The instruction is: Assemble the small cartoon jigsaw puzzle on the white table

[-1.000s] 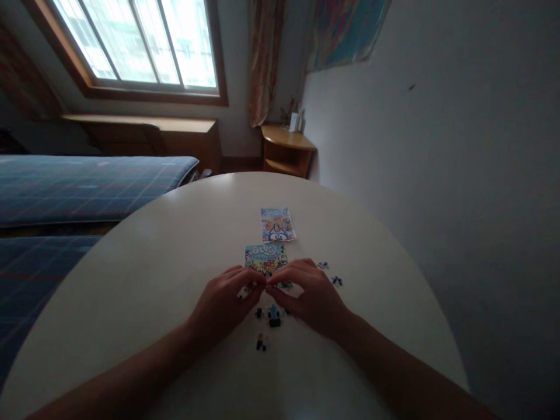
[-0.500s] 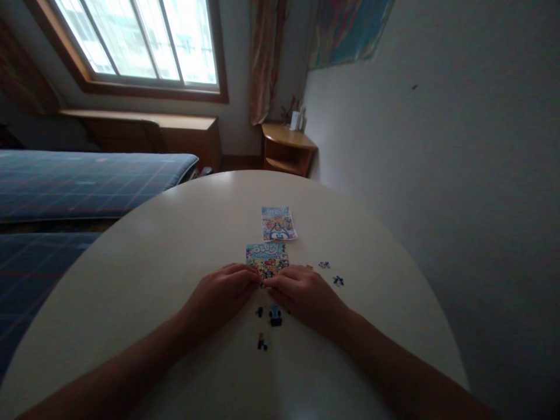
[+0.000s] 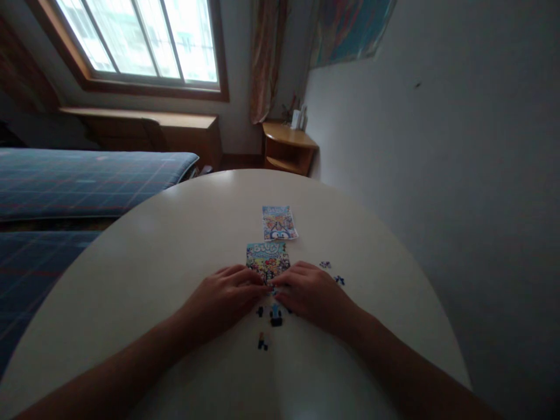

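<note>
My left hand (image 3: 227,297) and my right hand (image 3: 312,293) lie side by side on the round white table (image 3: 175,256), fingertips meeting at the near edge of a partly built colourful jigsaw puzzle (image 3: 268,261). The fingers of both hands are curled and pressed together at that edge; whether a piece sits under them is hidden. Loose dark puzzle pieces (image 3: 275,315) lie just below my hands, one more piece (image 3: 262,343) nearer to me. Two small pieces (image 3: 331,272) lie to the right of my right hand.
A printed picture card (image 3: 279,223) lies beyond the puzzle. Past the table stand a bed with a blue plaid cover (image 3: 87,181), a wooden corner shelf (image 3: 287,149) and a window (image 3: 144,41). A grey wall (image 3: 437,146) runs close on the right.
Both hands have lowered from a raised pinch onto the table and slid slightly forward against the puzzle's near edge. The light piece seen between them earlier is out of sight.
</note>
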Tool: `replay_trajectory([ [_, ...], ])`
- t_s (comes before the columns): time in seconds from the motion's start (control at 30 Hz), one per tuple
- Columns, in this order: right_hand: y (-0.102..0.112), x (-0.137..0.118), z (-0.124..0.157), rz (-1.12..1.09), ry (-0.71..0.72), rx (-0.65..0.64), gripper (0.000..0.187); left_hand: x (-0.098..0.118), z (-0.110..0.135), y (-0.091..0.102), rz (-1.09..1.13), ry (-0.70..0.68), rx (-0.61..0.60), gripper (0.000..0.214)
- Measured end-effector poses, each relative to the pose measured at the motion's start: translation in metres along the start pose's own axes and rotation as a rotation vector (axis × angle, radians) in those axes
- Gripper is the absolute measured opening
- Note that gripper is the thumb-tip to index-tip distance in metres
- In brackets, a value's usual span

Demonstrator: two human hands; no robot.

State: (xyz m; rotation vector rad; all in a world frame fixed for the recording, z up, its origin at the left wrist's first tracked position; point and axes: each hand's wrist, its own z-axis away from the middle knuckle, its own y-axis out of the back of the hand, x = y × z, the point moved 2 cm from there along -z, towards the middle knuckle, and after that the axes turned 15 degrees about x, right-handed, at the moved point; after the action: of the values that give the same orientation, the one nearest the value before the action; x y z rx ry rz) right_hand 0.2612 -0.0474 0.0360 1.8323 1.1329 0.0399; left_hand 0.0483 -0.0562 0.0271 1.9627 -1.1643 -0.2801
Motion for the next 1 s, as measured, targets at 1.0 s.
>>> replay_trajectory([
  [1.0,0.019,-0.005,-0.001,0.019,-0.090,-0.326,0.009,0.018,-0.001,0.000,-0.044,0.146,-0.278,0.002],
])
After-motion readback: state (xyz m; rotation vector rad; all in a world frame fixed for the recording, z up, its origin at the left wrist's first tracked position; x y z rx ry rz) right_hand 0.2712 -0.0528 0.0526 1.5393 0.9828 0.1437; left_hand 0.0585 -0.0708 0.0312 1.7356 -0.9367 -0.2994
